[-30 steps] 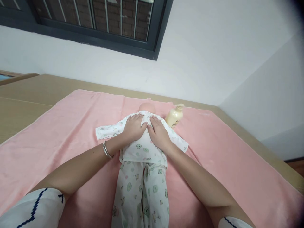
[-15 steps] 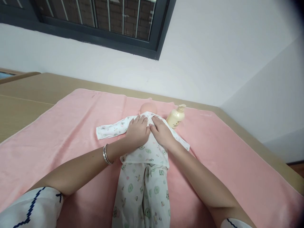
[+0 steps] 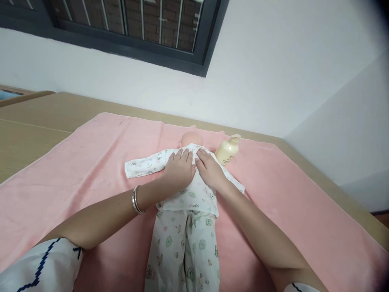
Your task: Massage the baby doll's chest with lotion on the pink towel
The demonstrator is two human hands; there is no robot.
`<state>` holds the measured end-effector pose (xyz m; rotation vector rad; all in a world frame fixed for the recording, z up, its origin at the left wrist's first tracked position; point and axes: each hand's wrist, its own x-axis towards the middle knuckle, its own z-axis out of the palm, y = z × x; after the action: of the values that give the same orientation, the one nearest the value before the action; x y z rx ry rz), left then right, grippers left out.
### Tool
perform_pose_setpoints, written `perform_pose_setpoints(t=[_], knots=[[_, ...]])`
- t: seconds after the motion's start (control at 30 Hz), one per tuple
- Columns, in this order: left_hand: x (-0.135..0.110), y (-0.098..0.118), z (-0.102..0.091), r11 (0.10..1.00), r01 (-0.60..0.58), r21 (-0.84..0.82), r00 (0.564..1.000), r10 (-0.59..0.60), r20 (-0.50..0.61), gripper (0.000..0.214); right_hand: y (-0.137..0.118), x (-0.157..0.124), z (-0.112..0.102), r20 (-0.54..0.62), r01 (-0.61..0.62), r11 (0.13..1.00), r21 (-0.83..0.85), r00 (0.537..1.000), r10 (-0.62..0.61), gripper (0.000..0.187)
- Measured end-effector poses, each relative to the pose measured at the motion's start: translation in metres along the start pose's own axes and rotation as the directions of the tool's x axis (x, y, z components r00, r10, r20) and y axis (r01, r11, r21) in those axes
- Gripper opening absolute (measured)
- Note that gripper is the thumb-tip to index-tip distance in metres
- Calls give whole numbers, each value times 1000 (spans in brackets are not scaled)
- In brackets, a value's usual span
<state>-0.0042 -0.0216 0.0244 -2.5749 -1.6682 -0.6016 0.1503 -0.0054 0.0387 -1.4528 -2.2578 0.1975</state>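
Observation:
A baby doll (image 3: 188,205) in white pajamas with a green and pink print lies stretched out along the middle of a pink cloth. Its smooth bare head (image 3: 191,138) points away from me, and no face shows. My left hand (image 3: 179,170) rests flat on the upper left of the doll's torso, fingers extended. Alongside it, my right hand (image 3: 211,168) lies flat on the upper right, its thumb close to the left hand. Neither hand grips anything. A pale yellow pump bottle (image 3: 227,151) leans or lies just beyond my right hand, by the doll's shoulder.
The pink cloth (image 3: 103,162) covers much of a wooden tabletop (image 3: 39,117). A white wall (image 3: 136,85) stands behind it, with a dark-framed, barred window (image 3: 200,61) above. Another wall meets it at the right.
The view has shifted slightly, so the scene sits a little further right. Both hands stay flat on the doll's torso with hardly any visible movement.

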Motion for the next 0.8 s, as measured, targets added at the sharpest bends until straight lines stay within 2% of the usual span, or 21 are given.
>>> perform_pose_setpoints(t=[0.13, 0.3, 0.37, 0.47, 0.6, 0.7, 0.8], knots=[[11, -12, -5, 995, -12, -99, 999, 17, 46, 53, -14, -10, 2, 12, -72, 995, -67, 997, 73, 52], [25, -27, -1, 988, 30, -152, 999, -25, 37, 43, -39, -28, -6, 44, -50, 993, -105, 998, 55, 48], [22, -23, 2, 992, 40, -122, 999, -40, 0, 44, -34, -25, -8, 39, -46, 996, -82, 998, 49, 47], [10, -9, 6, 997, 46, -69, 997, -50, -51, 48, -15, -12, -5, 28, -46, 999, -28, 998, 47, 48], [-1, 4, 4, 999, 23, -32, 998, -25, -63, 49, 3, 0, 3, 24, -80, 997, -17, 996, 81, 56], [4, -2, -1, 995, 3, -96, 1000, -4, -17, 47, -6, -5, 3, 19, -88, 994, -68, 996, 90, 55], [15, -14, -3, 986, 6, -168, 1000, -1, 31, 44, -25, -18, 2, -6, -46, 991, -125, 999, 45, 51]])
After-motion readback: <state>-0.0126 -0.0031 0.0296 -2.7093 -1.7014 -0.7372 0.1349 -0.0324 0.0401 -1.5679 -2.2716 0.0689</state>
